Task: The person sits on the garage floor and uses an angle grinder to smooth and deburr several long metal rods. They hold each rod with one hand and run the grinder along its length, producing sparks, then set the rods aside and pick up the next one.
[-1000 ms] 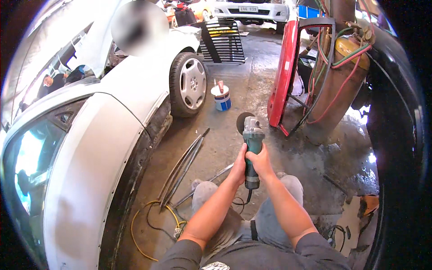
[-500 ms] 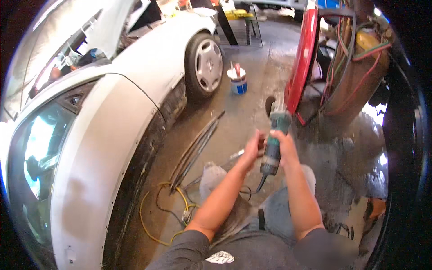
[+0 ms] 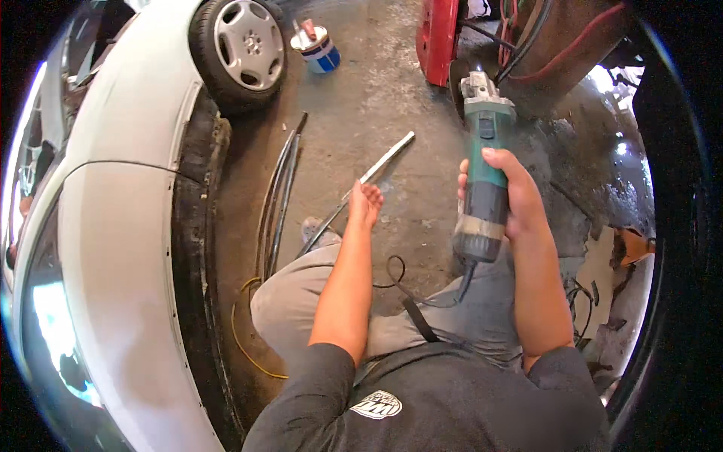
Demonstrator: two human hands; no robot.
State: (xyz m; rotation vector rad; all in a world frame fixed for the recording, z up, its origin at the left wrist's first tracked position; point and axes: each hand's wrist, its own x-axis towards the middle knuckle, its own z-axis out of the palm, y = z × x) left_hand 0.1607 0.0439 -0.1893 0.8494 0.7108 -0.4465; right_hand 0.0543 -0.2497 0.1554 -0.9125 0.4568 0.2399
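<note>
To the right of the white car (image 3: 120,248), a slim metal strip (image 3: 388,156) slants from near-left to far-right behind the left hand (image 3: 363,207), the nearer one, its fingers loosely apart around nothing visible; whether it touches the strip I cannot tell. The right hand (image 3: 523,192) is wrapped around the green-and-black angle grinder (image 3: 486,184), well to the left hand's right, long axis pointing away from the person, disc (image 3: 455,83) end farthest. The paint can (image 3: 310,43) has a blue-and-white label (image 3: 322,59), too small to read; a white lettered emblem (image 3: 378,404) marks the dark T-shirt (image 3: 452,392).
</note>
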